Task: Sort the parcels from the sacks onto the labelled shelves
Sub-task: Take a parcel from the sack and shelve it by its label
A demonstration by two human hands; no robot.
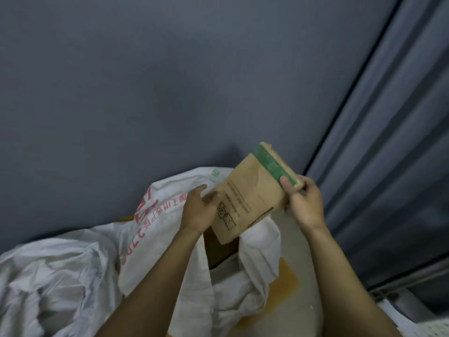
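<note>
**Task status.** One parcel (252, 195), a flat brown paper packet with a green band across its far end, is held in the air directly above the open mouth of the printed white sack (155, 229). It is clear of the sack and on no shelf. Judged from this position, the current step is inspection of the parcel to decide its destination. Carrying and shelving are not yet done.

**Grip state.**
- Left hand (198, 210): the grip is closed on the parcel edge nearest the sack's red lettering.
- Right hand (303, 203): the grip pinches the green-banded end, with the thumb on the front face and the fingers behind.

**Work remaining.** A brown item (216, 249), probably a carton, shows inside the sack mouth below the parcel, so the sack appears to hold more to sort. A second sack (48, 268) lies crumpled beside the printed sack, on the side away from the curtain (388, 142). It cannot be determined whether the second sack is full or empty.

**Hidden or unclear.**
- No labelled shelf is in view, so the count of parcels already shelved cannot be given.
- The printing on the parcel face is too blurred to read.
- No address label is visible, and the far face is hidden.
- The sack interior is dark.
- Behind the sack stands a plain grey wall (145, 81).
- Orange patches on the floor (298, 239) beside the sack cannot be identified.
</note>
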